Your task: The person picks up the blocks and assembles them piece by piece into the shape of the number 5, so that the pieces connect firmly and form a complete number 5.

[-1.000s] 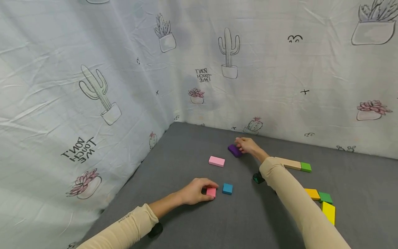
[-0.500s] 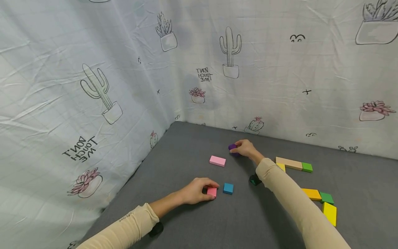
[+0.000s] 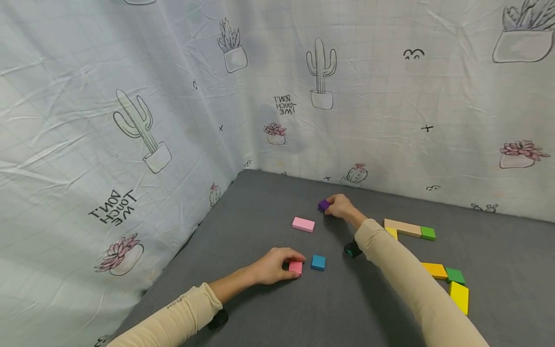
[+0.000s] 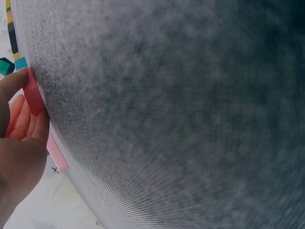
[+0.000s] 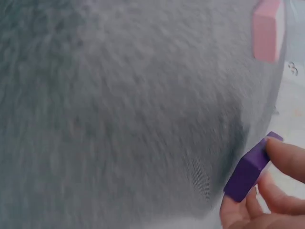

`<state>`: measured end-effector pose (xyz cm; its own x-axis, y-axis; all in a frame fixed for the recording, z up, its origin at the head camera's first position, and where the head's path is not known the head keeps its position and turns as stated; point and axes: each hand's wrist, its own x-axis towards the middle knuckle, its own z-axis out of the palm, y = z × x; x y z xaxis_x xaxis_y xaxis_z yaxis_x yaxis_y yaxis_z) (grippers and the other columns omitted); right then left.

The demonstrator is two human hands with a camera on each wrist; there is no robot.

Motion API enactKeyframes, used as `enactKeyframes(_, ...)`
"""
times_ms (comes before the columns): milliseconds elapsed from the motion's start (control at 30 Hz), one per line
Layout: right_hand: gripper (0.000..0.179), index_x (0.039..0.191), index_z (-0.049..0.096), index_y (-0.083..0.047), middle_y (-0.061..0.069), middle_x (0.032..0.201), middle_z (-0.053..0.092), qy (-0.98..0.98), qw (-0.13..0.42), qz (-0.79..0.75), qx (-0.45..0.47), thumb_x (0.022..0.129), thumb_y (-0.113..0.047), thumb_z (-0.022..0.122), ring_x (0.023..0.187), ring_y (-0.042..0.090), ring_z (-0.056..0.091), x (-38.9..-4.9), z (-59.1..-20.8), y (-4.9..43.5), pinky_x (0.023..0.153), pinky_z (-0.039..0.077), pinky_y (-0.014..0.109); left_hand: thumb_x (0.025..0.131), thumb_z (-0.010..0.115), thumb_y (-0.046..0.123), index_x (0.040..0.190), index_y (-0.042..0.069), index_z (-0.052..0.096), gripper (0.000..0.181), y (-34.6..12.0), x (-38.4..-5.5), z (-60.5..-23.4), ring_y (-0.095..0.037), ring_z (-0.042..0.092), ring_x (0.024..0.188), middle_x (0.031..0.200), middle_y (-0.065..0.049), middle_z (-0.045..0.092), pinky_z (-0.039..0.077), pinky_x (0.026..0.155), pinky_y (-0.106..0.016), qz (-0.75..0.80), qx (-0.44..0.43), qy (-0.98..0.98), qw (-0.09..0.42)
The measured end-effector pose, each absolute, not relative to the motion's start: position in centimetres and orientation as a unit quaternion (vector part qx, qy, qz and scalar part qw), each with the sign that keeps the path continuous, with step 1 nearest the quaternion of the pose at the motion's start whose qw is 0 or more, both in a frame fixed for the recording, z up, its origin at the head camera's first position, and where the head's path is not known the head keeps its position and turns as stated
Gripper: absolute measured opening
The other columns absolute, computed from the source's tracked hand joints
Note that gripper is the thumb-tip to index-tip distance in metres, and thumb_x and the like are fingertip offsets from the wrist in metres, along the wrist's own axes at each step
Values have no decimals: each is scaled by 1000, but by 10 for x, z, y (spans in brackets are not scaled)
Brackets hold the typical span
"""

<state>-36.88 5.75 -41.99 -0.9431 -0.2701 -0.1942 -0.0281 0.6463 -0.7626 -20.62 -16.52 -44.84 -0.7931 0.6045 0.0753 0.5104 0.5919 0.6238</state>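
A: Where are the hands, from where you're standing?

B: Well apart. The left hand (image 3: pixel 274 266) pinches the coral block (image 3: pixel 295 268) between thumb and finger, down on the counter (image 3: pixel 260 207). Call that block the middle of a clock. The right hand (image 3: pixel 341 206) is out towards one o'clock, thumb and fingers clamped on the purple block (image 3: pixel 323 206), which is tilted in its grip.

A: Does the purple one touch the counter?

B: I can't tell.

A: What sits close by?

B: The blue block (image 3: pixel 318 262) is at three o'clock, just beside the left fingertips and apart from the coral one. The pale pink block (image 3: pixel 303 224) lies flat at twelve, near the purple one.

A: Anything in the way?

B: The right sleeve (image 3: pixel 403 279), mostly. It comes in from four o'clock and covers part of the small yellow block (image 3: pixel 391 233) and the left end of the orange block (image 3: pixel 435 271). A black device (image 3: pixel 352 249) shows beside its cuff.

A: And past the arm?

B: The tan block (image 3: pixel 402 228) meets the light green block (image 3: pixel 428 233) end to end, between two and three. The dark green block (image 3: pixel 455 275) and large yellow block (image 3: pixel 458 298) lie around three. A cactus-print curtain (image 3: pixel 368 106) rises behind, from ten round to two.
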Motion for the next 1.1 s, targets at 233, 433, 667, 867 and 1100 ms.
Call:
enactKeyframes(233,51,141,29,13,32,138,37,847,163,-499,-85,98,-3,50,121,39,45,-370,-405,80,99,39,47,85,74,9,117,3,65,34,-167,-206,-452,-11,57,98,111,-5,65,47,87,-22,330,334,882,44)
enactKeyframes(433,60,145,11,15,33,146,24,783,195,-589,-41,99,-3,46,132,40,32,-368,-390,106,107,29,46,85,73,8,116,2,65,33,-166,-205,-451,-11,57,97,110,-5,65,47,86,-22,336,339,878,44)
enactKeyframes(667,53,136,30,13,27,131,40,809,149,-568,-1,97,-11,55,105,25,48,-355,-373,137,100,40,43,84,74,7,116,1,65,34,-165,-205,-452,-12,58,98,110,-6,65,47,87,-22,344,338,875,45)
enactKeyframes(867,57,142,26,13,33,133,40,816,148,-559,-16,99,-14,53,108,33,53,-343,-373,167,98,41,46,84,73,7,116,1,65,34,-163,-206,-452,-12,58,98,111,-7,65,48,87,-23,344,340,874,52)
enactKeyframes(1100,61,147,25,5,32,133,41,839,135,-526,-22,99,-20,53,103,31,56,-320,-369,197,94,45,47,84,73,7,117,1,65,35,-163,-208,-453,-13,58,101,113,-6,64,48,87,-23,335,341,877,51)
